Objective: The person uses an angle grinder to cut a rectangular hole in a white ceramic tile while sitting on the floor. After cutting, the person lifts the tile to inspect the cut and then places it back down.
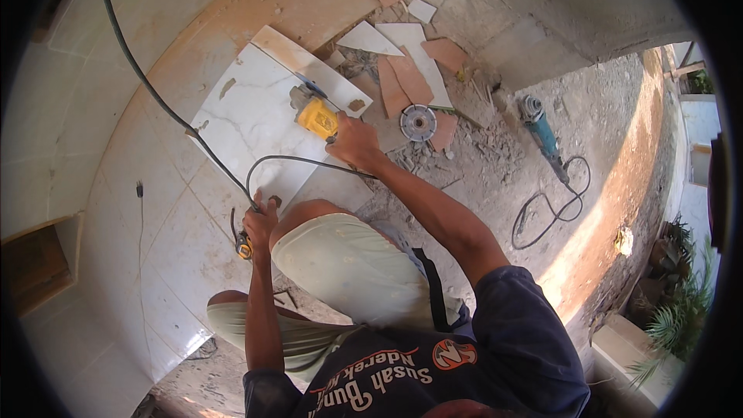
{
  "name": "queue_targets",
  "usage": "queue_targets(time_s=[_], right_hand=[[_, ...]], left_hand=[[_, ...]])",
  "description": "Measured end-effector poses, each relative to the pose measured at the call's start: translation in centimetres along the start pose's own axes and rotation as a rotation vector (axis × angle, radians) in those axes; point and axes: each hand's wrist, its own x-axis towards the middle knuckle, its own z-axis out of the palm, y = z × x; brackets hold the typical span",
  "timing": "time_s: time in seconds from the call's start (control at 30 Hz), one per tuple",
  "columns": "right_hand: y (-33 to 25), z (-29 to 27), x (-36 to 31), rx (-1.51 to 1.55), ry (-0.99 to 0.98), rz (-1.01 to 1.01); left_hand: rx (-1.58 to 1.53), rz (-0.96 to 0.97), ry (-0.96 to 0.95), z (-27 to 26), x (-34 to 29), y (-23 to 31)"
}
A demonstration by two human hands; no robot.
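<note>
My right hand [356,142] is closed around the body of a yellow angle grinder [316,118]. The grinder's head and disc rest at a cut line near the edge of a large white marbled tile [248,120]. A narrow strip of that tile [282,50] lies along the line, with brownish patches on it. Beside my knee, my left hand [261,219] has its fingers wrapped around a black power cable [147,81], which runs up past the top edge. A yellow-and-black tape measure [244,247] shows just below that hand; what holds it is hidden.
To the right lie a segmented cutting disc [419,122], broken tile pieces [402,81] and rubble. Farther right, a teal angle grinder [543,135] sits on the ground with its cord [553,219] looped. A loose plug [139,189] lies on the tiled surface at left. Plants [673,325] stand lower right.
</note>
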Motion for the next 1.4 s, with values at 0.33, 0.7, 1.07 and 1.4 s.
queue_targets(time_s=[0.33, 0.7, 1.07, 1.4], right_hand=[[0.3, -0.3, -0.6, -0.010, -0.020, 0.016], [0.0, -0.8, -1.3, -0.030, -0.032, 0.017], [0.6, -1.3, -2.8, 0.030, 0.023, -0.006], [-1.1, -8.9, -6.5, 0.141, 0.283, 0.039]], left_hand=[[-0.015, -0.003, 0.002, 0.0, -0.1, 0.2], [0.036, 0.067, -0.004, 0.3, 0.5, -1.7], [0.008, -0.026, -0.012, -0.1, -0.3, 0.9], [-0.090, 0.196, 0.051, -1.2, -1.3, 4.8]])
